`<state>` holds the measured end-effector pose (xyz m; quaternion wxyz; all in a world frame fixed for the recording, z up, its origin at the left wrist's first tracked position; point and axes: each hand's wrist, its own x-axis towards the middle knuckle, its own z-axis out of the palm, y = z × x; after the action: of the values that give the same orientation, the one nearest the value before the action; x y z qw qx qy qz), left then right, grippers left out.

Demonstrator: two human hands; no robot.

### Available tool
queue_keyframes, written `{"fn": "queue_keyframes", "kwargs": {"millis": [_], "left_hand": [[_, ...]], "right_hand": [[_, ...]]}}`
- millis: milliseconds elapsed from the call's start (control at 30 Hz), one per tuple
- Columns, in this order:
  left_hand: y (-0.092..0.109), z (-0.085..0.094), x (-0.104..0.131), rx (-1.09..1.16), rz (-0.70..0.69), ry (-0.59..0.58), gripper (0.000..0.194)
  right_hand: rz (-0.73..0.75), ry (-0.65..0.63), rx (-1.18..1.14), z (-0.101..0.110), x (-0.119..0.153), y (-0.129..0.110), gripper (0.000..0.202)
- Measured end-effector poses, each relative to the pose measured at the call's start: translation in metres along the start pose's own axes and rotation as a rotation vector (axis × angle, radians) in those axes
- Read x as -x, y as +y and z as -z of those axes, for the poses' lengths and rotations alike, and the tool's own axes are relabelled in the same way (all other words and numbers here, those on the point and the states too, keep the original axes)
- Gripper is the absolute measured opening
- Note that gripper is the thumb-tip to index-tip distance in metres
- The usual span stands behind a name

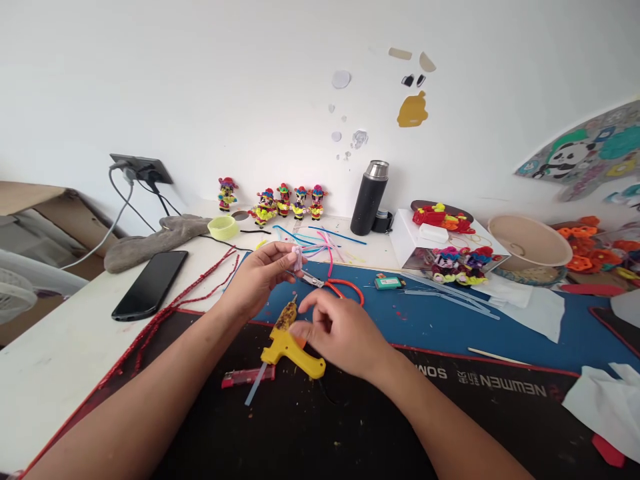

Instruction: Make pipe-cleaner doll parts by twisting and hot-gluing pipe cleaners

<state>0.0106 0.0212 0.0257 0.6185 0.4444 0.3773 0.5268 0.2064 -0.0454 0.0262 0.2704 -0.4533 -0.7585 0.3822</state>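
Observation:
My left hand [263, 272] pinches a small pale pink fuzzy piece [297, 258], apparently bent pipe cleaner, between thumb and fingertips above the mat. My right hand [340, 333] hovers just right of a yellow hot glue gun [285, 345]. Its fingers are curled but thumb and index stand apart, with nothing visible between them. The glue gun lies on the dark mat with a clear glue stick [256, 385] sticking out of its back. Beneath that stick is a pink-red utility knife [247, 377]. Red-handled pliers [345, 287] lie behind my right hand, partly covered.
Loose coloured pipe cleaners [325, 243] lie towards the wall, near several small figures [266, 208] and a black thermos [370, 200]. On the left are a phone [150, 285] and red twisted strands [165, 310]. Glue sticks [455, 297] and a white box [405, 240] are on the right.

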Motion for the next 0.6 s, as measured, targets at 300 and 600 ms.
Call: {"fn": "queue_keyframes", "kwargs": {"millis": [300, 600], "left_hand": [[0.003, 0.005, -0.003, -0.003, -0.020, 0.030, 0.032], [0.002, 0.010, -0.005, -0.003, -0.023, 0.012, 0.031]], "right_hand": [[0.032, -0.213, 0.576, -0.012, 0.009, -0.016, 0.066], [-0.031, -0.283, 0.624, -0.017, 0.010, -0.021, 0.039]]}}
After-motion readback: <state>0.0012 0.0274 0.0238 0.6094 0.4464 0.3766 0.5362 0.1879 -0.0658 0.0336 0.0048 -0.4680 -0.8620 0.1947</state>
